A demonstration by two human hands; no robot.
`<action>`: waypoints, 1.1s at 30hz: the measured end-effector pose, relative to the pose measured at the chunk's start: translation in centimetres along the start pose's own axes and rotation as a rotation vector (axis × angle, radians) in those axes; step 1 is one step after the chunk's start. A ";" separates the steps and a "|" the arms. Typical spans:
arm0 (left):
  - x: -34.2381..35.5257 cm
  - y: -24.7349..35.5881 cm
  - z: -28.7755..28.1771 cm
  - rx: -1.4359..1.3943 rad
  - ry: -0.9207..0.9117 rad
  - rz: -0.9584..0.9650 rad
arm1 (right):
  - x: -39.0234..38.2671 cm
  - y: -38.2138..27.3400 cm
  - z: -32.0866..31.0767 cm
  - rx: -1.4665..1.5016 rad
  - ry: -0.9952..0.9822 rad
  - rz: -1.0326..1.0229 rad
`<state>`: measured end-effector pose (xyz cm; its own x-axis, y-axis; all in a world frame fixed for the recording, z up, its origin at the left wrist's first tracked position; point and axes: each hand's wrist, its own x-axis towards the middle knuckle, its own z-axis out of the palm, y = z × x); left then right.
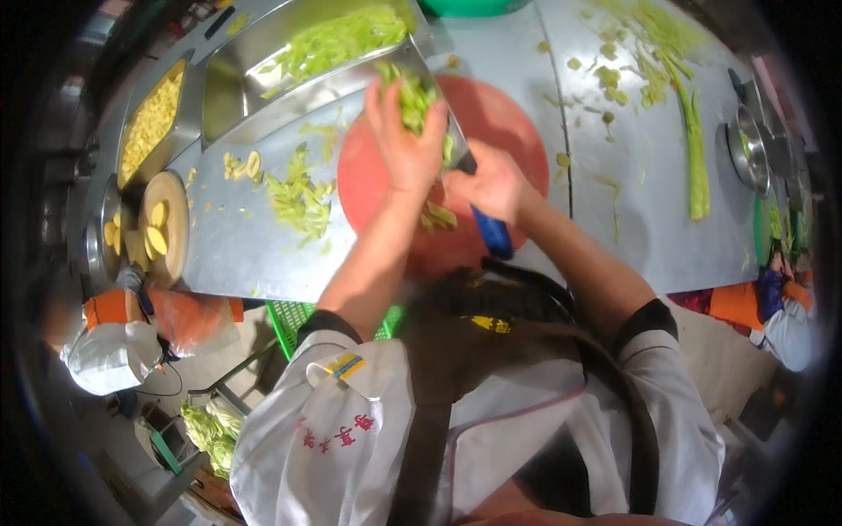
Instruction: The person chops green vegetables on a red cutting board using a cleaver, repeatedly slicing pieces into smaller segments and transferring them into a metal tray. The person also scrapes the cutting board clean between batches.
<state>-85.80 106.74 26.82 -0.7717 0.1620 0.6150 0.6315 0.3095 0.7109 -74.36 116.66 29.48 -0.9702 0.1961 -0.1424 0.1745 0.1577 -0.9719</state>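
Observation:
Over the red round cutting board (360,175), my left hand (405,145) cups a heap of chopped celery (416,103) against the flat of a knife's blade. The thumb is on one side of the heap and the fingers on the other. My right hand (495,181) grips the knife, whose blue handle (493,235) sticks out below the fist; most of the blade is hidden behind the celery and my left hand. A few cut pieces (437,216) lie on the board under my wrists. Just beyond my left hand is the near wall of a deep steel pan (303,95) holding cut celery.
Loose celery slices (301,195) lie left of the board. A smaller pan of diced yellow food (153,127) stands far left, near a co-worker's round wooden board (175,230). Celery stalks (693,149) and scraps lie at right. Another co-worker (785,316) is at the right edge.

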 end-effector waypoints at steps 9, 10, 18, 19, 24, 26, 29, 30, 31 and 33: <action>23.3 -11.8 0.5 -0.017 0.176 -0.035 | 11.2 -10.7 -0.6 -0.391 0.162 -0.244; 24.2 -14.9 0.4 0.005 0.081 -0.224 | 11.6 -10.5 -0.7 -0.384 0.165 -0.234; 16.1 -16.6 -2.5 0.124 0.026 -0.279 | 1.8 -1.0 -7.9 0.141 0.128 0.180; 13.0 -15.9 -2.5 0.042 0.002 -0.238 | 0.3 2.4 -8.8 0.263 0.098 0.295; 1.2 -15.0 -1.8 0.243 -0.344 -0.029 | -6.9 9.6 -10.9 0.421 0.158 0.544; 0.6 -13.9 -0.6 0.355 -0.479 0.011 | -8.9 10.9 -11.1 0.425 0.213 0.587; 1.9 -13.2 1.8 0.442 -0.594 0.030 | -9.0 11.8 -10.6 0.409 0.245 0.593; 2.5 -12.9 2.7 0.436 -0.636 0.041 | -8.6 11.2 -9.9 0.401 0.254 0.587; 2.9 -12.7 3.4 0.430 -0.678 0.051 | -8.3 10.3 -9.3 0.396 0.266 0.606; 3.3 -13.0 4.3 0.398 -0.730 0.105 | -7.4 10.7 -8.3 0.428 0.278 0.584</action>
<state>-96.88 107.28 18.17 -0.6520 0.7318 0.1985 0.7346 0.5448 0.4044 -63.90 124.97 21.70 -0.6533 0.3771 -0.6565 0.5096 -0.4223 -0.7496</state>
